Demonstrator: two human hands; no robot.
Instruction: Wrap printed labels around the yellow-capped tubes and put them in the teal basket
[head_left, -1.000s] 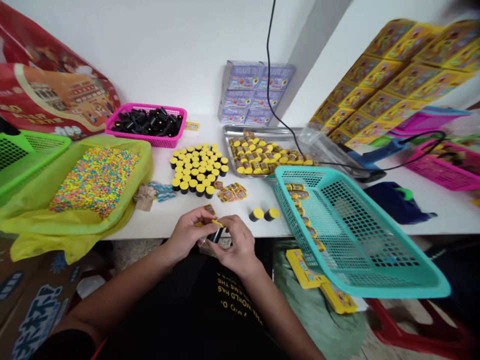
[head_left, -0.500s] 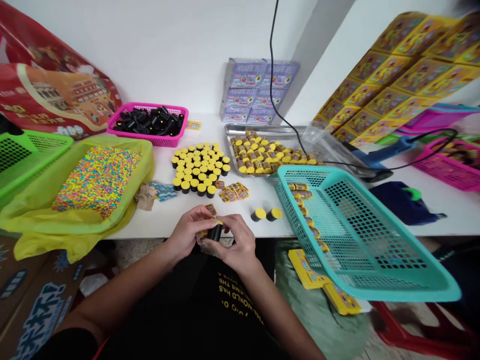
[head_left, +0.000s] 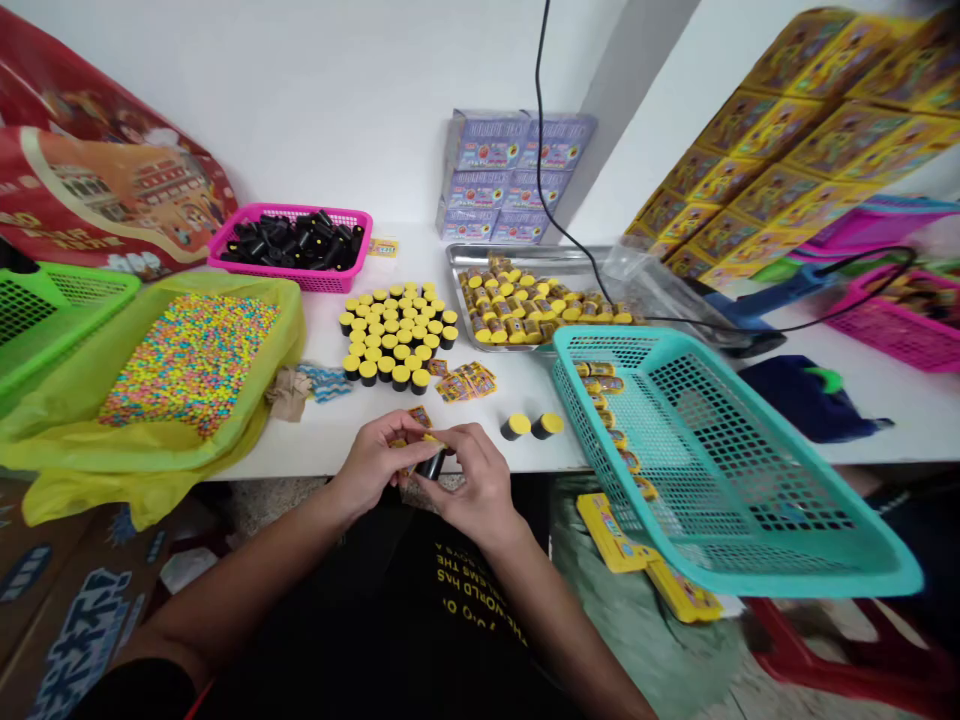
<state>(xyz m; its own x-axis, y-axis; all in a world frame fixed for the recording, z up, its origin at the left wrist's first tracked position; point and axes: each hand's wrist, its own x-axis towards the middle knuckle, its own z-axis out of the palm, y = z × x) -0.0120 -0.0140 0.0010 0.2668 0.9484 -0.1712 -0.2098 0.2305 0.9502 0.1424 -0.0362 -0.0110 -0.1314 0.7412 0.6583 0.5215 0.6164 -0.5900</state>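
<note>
Fingertips of left hand (head_left: 375, 462) and right hand (head_left: 472, 480) pinch one black tube (head_left: 431, 464).

Both hands grip the black tube tightly. It is held straight in front of the block of yellow-capped tubes (head_left: 396, 335), over the white table's (head_left: 330, 430) near edge. Front-right of the block, two loose capped tubes (head_left: 531, 427) stand on bare tabletop, with open room between them and the right hand. Printed stickers (head_left: 466, 383) lie at the block's front-right corner. Farther right a teal basket (head_left: 787, 575) tilts out over the table edge. Right of the block is a steel tray (head_left: 454, 255) of labelled tubes, and left of it a yellow-lined tray (head_left: 285, 300) of coloured beads. Behind-left is a pink basket (head_left: 315, 281). Behind-right are purple boxes (head_left: 517, 180) against a white wall, their print blurred. The black shirt (head_left: 420, 640) shows upside-down yellow lettering, "THE WORLD HAS".
</note>
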